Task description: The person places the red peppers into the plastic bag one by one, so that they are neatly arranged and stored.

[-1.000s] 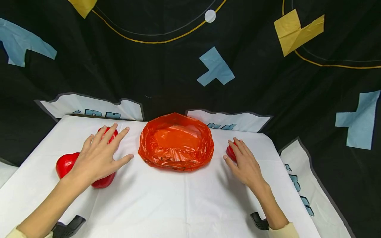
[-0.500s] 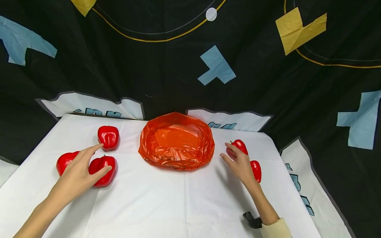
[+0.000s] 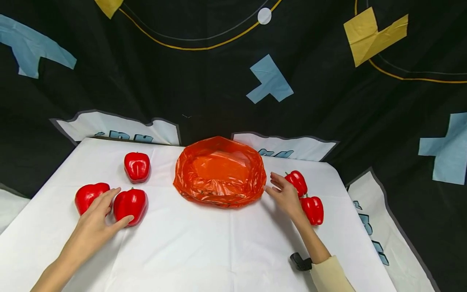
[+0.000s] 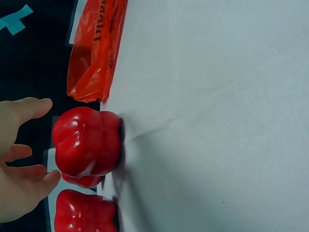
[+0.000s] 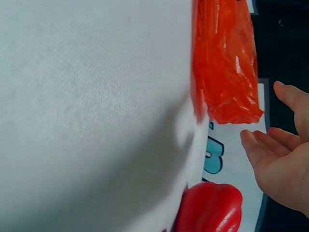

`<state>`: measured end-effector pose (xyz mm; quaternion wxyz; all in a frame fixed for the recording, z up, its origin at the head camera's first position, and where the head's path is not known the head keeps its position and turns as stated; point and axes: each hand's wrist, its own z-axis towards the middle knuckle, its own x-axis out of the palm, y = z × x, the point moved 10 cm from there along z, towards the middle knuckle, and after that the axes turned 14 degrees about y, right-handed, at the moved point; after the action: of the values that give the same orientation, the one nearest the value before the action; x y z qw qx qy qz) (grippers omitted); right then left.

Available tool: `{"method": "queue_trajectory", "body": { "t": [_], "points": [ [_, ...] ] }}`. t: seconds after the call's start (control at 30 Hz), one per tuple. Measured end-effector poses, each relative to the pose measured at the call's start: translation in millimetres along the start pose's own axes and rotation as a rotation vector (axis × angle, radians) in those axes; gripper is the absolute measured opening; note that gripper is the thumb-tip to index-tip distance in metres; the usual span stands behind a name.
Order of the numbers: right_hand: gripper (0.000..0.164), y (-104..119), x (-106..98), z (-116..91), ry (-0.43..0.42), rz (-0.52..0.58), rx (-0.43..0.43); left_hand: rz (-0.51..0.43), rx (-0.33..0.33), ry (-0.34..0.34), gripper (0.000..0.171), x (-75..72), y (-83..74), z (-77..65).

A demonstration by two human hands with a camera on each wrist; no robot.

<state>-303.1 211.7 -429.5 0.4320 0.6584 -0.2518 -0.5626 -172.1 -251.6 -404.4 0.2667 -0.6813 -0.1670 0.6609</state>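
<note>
Three red bell peppers stand on the left of the table: one at the back, one at the outer side and one nearer the middle. My left hand hovers by the two nearer ones, thumb and fingers spread apart beside the inner pepper. A red-orange plastic bag sits in the centre, mouth folded open. Close to the bag's right rim is my right hand, its thumb and fingers parted with nothing between them. Two more bell peppers, a rear one and a front one, lie behind its wrist.
White cloth covers the table. Behind it hangs a black curtain with blue and yellow patches. A black strap piece shows at the right wrist.
My left hand has drawn back and down from above the peppers to beside the inner one. My right hand has moved left from over the right peppers towards the bag, uncovering them.
</note>
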Motion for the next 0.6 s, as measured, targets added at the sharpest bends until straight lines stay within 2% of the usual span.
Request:
{"method": "queue_trajectory", "body": {
  "t": [0.13,0.3,0.4,0.6],
  "points": [
    [0.062,-10.0,5.4,8.1,0.016,0.036,0.021,0.013,0.018,-0.008,0.090,4.7,-0.9,3.9],
    [0.062,-19.7,15.5,16.4,0.042,0.072,0.060,0.033,-0.010,0.015,0.092,12.9,2.7,7.2],
    [0.063,-20.9,19.8,19.2,0.051,0.066,0.073,0.038,-0.033,0.027,0.092,15.8,5.3,7.5],
    [0.060,-21.4,21.4,20.8,0.031,0.073,0.091,0.070,-0.032,0.023,0.086,15.5,4.9,9.5]
  ]
}}
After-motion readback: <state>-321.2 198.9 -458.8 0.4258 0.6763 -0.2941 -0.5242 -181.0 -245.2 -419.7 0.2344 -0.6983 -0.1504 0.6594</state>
